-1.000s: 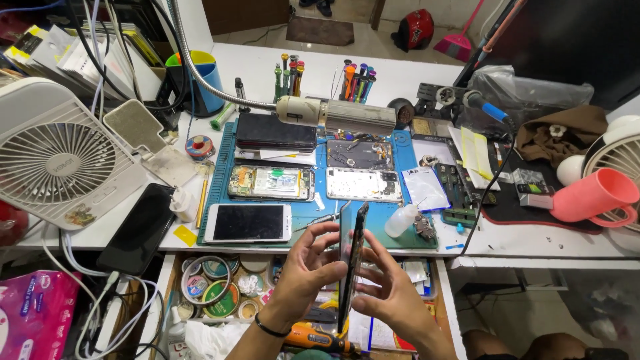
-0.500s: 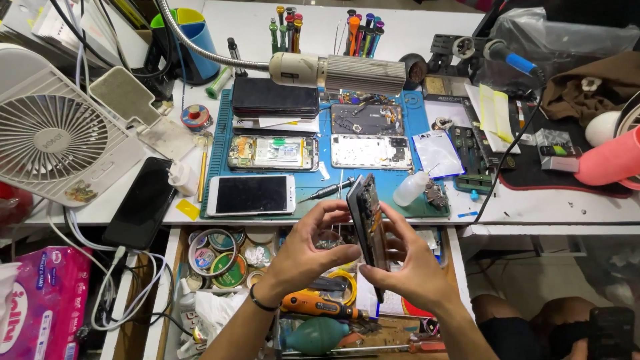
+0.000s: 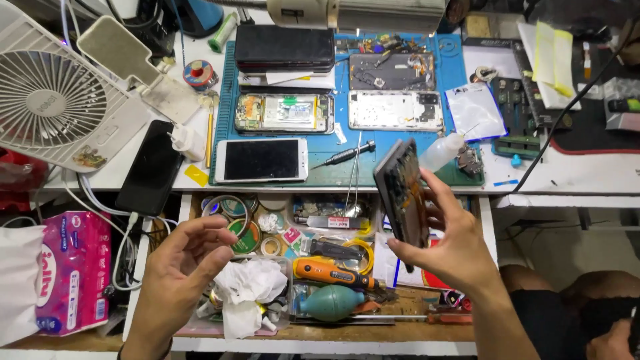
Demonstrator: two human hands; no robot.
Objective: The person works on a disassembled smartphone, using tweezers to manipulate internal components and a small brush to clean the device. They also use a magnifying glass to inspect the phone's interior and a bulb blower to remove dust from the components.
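The right hand (image 3: 460, 250) holds an opened phone (image 3: 403, 193) up on its edge over the open drawer (image 3: 320, 330), while the left hand (image 3: 183, 267) hangs empty with loose curled fingers above the drawer's crumpled tissue (image 3: 250, 287), orange screwdriver (image 3: 333, 272), green blower bulb (image 3: 330, 301) and tape rolls (image 3: 230, 210).
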